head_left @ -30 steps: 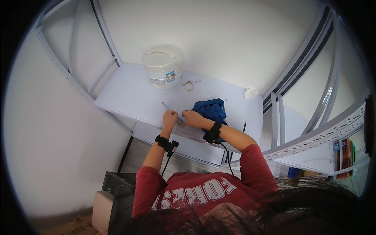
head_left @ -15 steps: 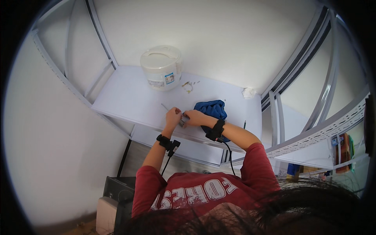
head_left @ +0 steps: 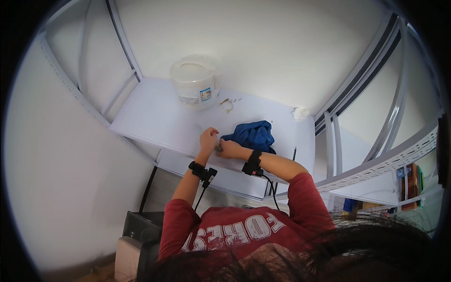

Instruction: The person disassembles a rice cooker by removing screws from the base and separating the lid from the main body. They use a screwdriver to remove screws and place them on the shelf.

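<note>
Close together over the front part of the white shelf (head_left: 159, 113), my two hands work with their fingers bent. My left hand (head_left: 208, 140) is closed in a pinch; what its fingertips hold is too small to make out. Just beside it, my right hand (head_left: 230, 149) is closed on a small grey object (head_left: 218, 147), mostly covered by the fingers. A thin pale strip (head_left: 198, 126) shows faintly beyond the left hand. Crumpled blue cloth (head_left: 256, 135) lies right behind my right hand and wrist.
A white lidded rice cooker (head_left: 195, 82) stands at the back left. Small yellowish bits and a thin loop (head_left: 229, 104) lie beside it. White crumpled tissue (head_left: 300, 113) sits at the back right, and a dark pen-like stick (head_left: 294, 153) near the right end. Metal uprights (head_left: 327, 136) flank the shelf.
My right hand and wrist have shifted slightly down and left, uncovering more of the blue cloth. The grey object has tilted and shows less between the hands. My left hand stays nearly in place.
</note>
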`<state>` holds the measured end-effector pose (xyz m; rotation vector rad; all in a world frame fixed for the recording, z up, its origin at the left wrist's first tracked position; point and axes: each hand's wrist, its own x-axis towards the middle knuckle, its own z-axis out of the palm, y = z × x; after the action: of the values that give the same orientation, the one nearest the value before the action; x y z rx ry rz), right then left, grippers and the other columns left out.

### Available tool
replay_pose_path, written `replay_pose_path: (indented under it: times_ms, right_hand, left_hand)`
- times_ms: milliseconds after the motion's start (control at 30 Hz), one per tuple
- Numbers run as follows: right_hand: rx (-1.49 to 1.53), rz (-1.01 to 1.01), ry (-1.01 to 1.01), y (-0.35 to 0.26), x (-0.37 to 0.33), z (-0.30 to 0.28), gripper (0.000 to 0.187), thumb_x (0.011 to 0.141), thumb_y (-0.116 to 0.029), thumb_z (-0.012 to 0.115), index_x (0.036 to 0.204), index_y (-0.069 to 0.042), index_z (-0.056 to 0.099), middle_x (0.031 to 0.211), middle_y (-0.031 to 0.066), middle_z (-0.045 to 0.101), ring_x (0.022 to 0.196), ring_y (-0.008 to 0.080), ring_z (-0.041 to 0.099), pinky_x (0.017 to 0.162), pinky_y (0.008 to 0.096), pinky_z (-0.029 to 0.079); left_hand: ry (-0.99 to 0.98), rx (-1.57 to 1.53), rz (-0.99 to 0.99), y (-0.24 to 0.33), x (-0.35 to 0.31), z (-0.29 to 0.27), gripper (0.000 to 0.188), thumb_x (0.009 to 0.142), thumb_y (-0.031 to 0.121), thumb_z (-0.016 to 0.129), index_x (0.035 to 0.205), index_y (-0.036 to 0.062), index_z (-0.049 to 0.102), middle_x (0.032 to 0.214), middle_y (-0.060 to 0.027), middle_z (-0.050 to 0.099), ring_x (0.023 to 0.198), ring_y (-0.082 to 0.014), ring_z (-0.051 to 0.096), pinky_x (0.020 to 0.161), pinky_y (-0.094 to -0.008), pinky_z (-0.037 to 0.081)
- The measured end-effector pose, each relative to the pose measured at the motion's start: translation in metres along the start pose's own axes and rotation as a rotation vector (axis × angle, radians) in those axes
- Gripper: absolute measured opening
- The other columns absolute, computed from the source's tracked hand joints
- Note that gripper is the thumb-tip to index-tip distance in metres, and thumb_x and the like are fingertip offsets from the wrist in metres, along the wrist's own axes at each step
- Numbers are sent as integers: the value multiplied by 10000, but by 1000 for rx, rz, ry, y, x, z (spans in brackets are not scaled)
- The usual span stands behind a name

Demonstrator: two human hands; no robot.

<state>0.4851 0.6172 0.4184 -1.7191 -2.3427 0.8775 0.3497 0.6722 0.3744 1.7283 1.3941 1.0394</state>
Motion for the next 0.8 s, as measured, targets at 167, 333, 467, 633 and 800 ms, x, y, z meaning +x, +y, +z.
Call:
replay_pose_path:
  times_ms: [167, 333, 467, 633, 800]
  right_hand:
    - [-16, 40, 37, -13, 4, 5, 551, 750, -415, 692, 1027, 25, 510, 921, 227, 654, 860, 385, 647, 743, 457, 518]
    - [-19, 14, 49, 1, 16, 15, 539, 735, -386, 707, 1013, 30, 506, 914, 238, 651, 868, 395, 642, 756, 465, 516]
    - [-49, -35, 110, 11, 21, 24, 499, 734, -317, 697, 1010, 52, 505, 896, 247, 654, 804, 381, 666, 697, 448, 545]
    - [245, 188, -30, -12, 9, 11, 444, 777, -232, 610, 997, 119, 450, 780, 260, 644, 613, 334, 674, 540, 390, 550]
    - [469, 245, 18, -25, -21, -11, 429, 821, -227, 555, 1010, 120, 389, 731, 240, 631, 563, 315, 653, 511, 378, 529]
  left_hand:
    - [138, 24, 19, -22, -7, -19, 151, 863, 70, 505, 830, 65, 652, 693, -88, 636, 631, -200, 610, 608, -327, 478]
    - [121, 55, -4, -24, -10, -29, 154, 839, 89, 498, 834, 70, 650, 731, -143, 641, 703, -312, 622, 659, -394, 476]
    - [96, 90, -38, -21, -10, -31, 139, 814, 109, 520, 817, 72, 655, 722, -139, 637, 689, -302, 618, 644, -396, 470]
    - [146, 69, -33, -34, -8, -32, 107, 821, 118, 561, 835, 72, 656, 728, -125, 645, 687, -280, 622, 653, -388, 480]
    - [280, -25, -5, -41, 15, -31, 72, 828, 105, 605, 858, 54, 647, 757, -109, 658, 707, -265, 631, 678, -365, 494]
